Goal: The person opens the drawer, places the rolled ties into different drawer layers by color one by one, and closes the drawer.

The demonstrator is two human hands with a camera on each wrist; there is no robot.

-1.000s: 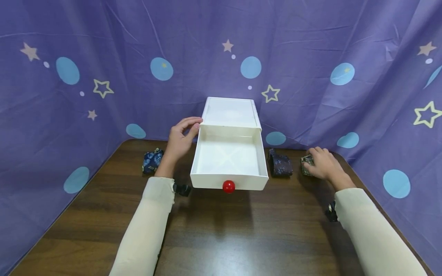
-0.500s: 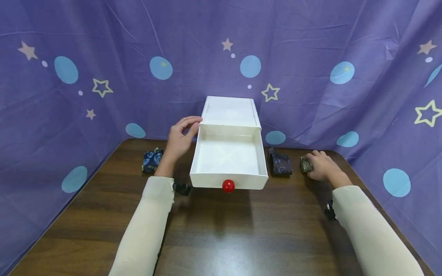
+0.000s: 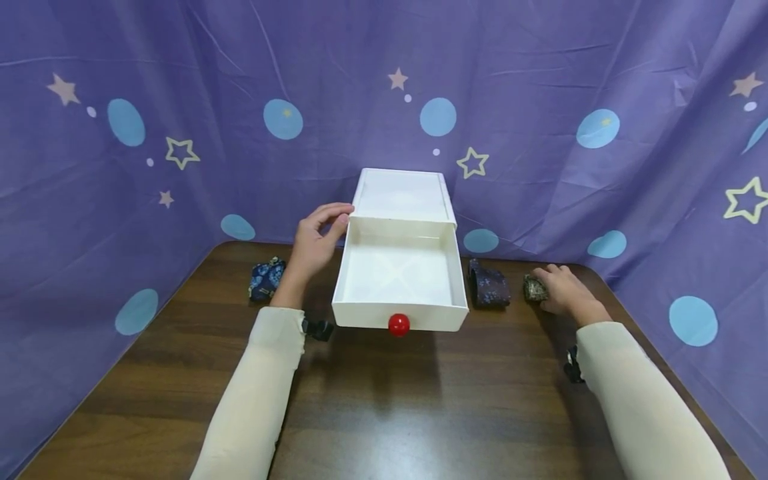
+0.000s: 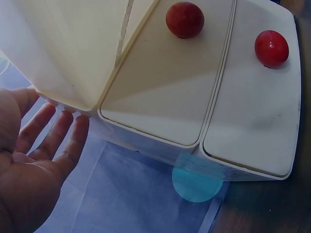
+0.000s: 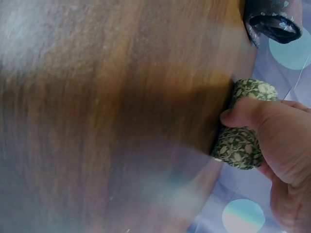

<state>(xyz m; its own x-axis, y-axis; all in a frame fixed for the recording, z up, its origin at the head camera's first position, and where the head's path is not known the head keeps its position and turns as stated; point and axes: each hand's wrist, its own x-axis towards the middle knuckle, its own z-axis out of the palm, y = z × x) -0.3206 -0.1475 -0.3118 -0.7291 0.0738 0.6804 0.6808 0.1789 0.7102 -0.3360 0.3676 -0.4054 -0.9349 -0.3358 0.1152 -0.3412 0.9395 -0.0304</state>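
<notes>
A white drawer cabinet (image 3: 401, 193) stands on the table with its top drawer (image 3: 393, 270) pulled out, showing a bare inside and a red knob (image 3: 399, 325). My left hand (image 3: 313, 248) touches the cabinet's left side near the top, its fingers fairly straight in the left wrist view. At the table's far right, my right hand (image 3: 567, 291) grips a rolled green floral necktie (image 3: 535, 288). In the right wrist view, the thumb lies across this necktie (image 5: 240, 148), and the other fingers are mostly hidden behind it.
A dark rolled necktie (image 3: 489, 285) lies between the cabinet and my right hand. Left of my left wrist is a blue floral cloth roll (image 3: 267, 279). Two lower drawers with red knobs (image 4: 184, 20) are closed. A purple curtain (image 3: 516, 80) hangs behind the wooden table (image 3: 378, 413).
My right hand has slid from over the top of the green necktie to its right side, and the roll has turned slightly. My left hand has stayed at the cabinet.
</notes>
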